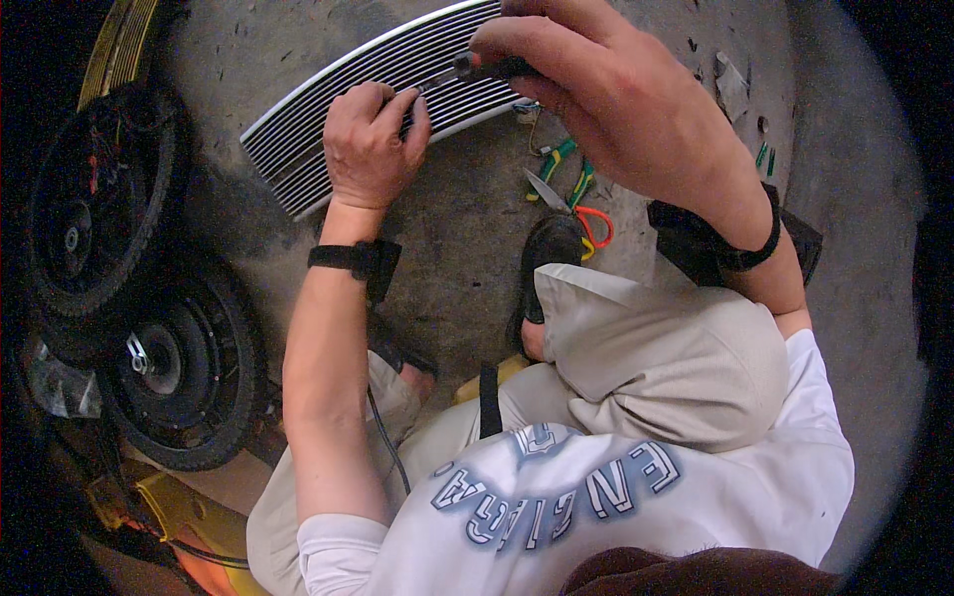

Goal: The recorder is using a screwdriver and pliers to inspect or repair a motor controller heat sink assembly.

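Your left hand (pixel 374 147) pinched the tip end of a screwdriver-like tool (pixel 485 68) while your right hand (pixel 621 94) gripped its handle, above the slatted panel (pixel 328 124) on the floor (pixel 477 248); guiding the shaft steadily seemed wisest. You had one tool, one panel, one scissors (pixel 597 224), one green-handled pliers (pixel 580 187) and two wheels (pixel 184 368).

stained grey concrete floor (pixel 457 238) across the middle of the frame, with dark scuffs and small specks towards the upper edge. at the upper right, a pale scrap (pixel 732 87). down the right side, a smoother grey surface (pixel 865 288), floor or wall hard to tell. at the left, a black-tyred hub wheel (pixel 72 238), and just below, a second hub wheel (pixel 164 370) beside clear plastic wrapping (pixel 65 382). light dull and soft.
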Demonstrator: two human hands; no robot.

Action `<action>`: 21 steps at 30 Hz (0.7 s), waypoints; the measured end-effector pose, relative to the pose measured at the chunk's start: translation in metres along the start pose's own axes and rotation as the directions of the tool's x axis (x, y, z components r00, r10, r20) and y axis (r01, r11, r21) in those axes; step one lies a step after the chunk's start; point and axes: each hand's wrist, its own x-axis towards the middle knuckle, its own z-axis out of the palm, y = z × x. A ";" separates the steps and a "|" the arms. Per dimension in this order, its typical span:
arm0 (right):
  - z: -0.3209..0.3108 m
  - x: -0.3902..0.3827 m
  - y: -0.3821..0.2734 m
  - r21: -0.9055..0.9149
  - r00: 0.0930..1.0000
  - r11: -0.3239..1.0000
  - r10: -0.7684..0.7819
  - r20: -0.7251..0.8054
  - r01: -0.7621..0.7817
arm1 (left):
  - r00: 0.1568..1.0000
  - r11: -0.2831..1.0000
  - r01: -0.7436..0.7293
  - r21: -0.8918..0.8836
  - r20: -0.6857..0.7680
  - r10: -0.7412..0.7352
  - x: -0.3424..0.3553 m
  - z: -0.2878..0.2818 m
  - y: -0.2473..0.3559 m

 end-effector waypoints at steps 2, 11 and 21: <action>0.001 -0.002 0.002 0.010 1.000 1.000 0.008 -0.005 -0.008 | 1.000 1.000 -0.005 -0.002 0.011 0.005 0.000 -0.001 0.000; 0.008 -0.018 0.014 0.121 0.995 0.989 0.092 -0.025 -0.088 | 1.000 0.999 -0.009 -0.034 -0.010 0.009 -0.001 0.000 -0.001; 0.011 -0.020 0.017 0.195 0.990 0.973 0.134 -0.034 -0.124 | 0.999 0.999 0.034 -0.039 -0.023 -0.035 -0.001 0.000 0.000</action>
